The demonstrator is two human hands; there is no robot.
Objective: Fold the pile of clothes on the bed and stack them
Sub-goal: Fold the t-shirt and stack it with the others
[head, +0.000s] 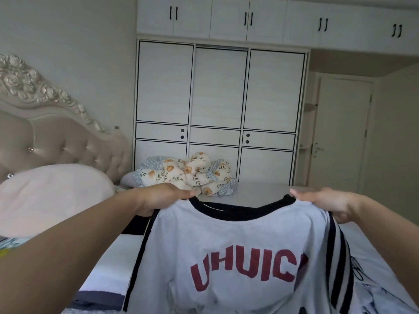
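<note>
A soft grey jersey shirt (226, 245) with a black ribbed collar, black seam stripes and red block letters hangs at 6 o'clock in the view, held up above the bed (260, 191) by its 2 shoulders. Its cloth drapes in loose folds and hides the mattress below it. At 12 o'clock from the shirt lies a crumpled floral quilt (190, 173), puffy and rounded; at 9 o'clock a smooth pink pillow (52, 196) rests against a tufted headboard (56, 137) with a carved crest. A flat white wardrobe (217, 109) with black trim fills the back wall. The left hand (163, 196) pinches the left shoulder, knuckles up; the right hand (324, 205) grips the right shoulder, both forearms outstretched.
</note>
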